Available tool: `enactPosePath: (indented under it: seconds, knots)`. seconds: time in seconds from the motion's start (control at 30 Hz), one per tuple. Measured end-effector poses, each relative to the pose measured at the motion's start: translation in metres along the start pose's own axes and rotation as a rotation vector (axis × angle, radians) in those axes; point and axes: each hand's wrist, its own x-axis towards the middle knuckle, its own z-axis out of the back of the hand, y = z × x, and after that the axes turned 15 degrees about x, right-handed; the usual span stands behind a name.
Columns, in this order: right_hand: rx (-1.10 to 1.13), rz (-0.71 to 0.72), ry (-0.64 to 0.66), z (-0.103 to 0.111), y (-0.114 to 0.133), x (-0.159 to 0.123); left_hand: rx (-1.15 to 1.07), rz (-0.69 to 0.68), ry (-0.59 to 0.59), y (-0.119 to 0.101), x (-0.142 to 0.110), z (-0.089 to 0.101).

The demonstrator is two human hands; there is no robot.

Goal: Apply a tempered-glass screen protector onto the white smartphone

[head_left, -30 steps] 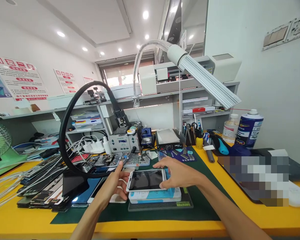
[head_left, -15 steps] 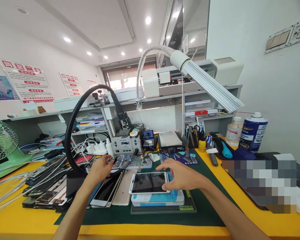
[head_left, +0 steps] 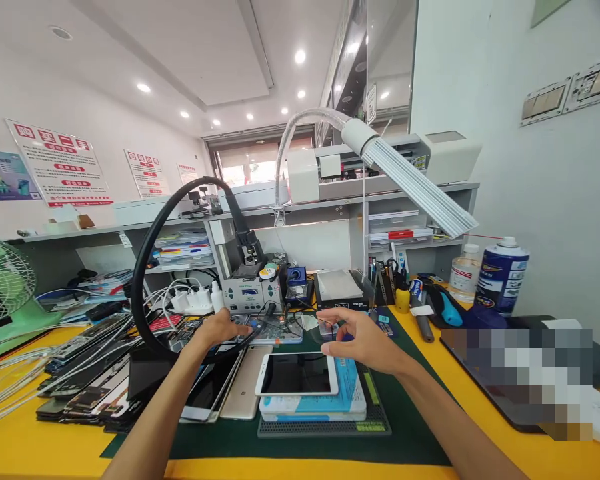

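A white-framed phone (head_left: 297, 375) lies screen-up on a blue and white pad (head_left: 353, 393), which rests on a black ribbed mat (head_left: 325, 427). My right hand (head_left: 360, 341) hovers just beyond the phone's far edge, fingers and thumb spread, holding nothing. My left hand (head_left: 221, 330) reaches further back and left, to a clear tray of small parts (head_left: 275, 330). Its fingers are curled down together there, and what they pinch is hidden. A gold phone (head_left: 244, 390) and another white phone (head_left: 207, 393) lie left of the pad.
A black ring-shaped hose (head_left: 145, 280) arches over a pile of phone screens (head_left: 85, 387) at left. A rework station (head_left: 247, 293), hot plate (head_left: 337, 290), tool holder, bottle and blue spray can (head_left: 500, 277) stand behind. A white lamp (head_left: 415, 187) overhangs. A green fan (head_left: 5, 287) is far left.
My left hand let go of the phone's left end and moved back to the parts tray. My right hand lifted off the phone, which now lies flat on the pad.
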Motion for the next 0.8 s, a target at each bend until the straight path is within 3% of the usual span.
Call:
enactPosePath:
  seconds: [0.2,0.53,0.8]
  knots:
    - [0.068,0.032,-0.04,0.001,-0.004,0.002,-0.149,-0.017,-0.002,0.001,-0.006,0.008]
    - [0.258,0.124,-0.096,0.004,-0.014,0.007,-0.779,-0.182,-0.073,0.001,-0.05,0.027]
    - [0.359,0.119,-0.088,0.005,-0.008,0.005,-0.97,-0.27,0.003,-0.012,-0.076,0.04]
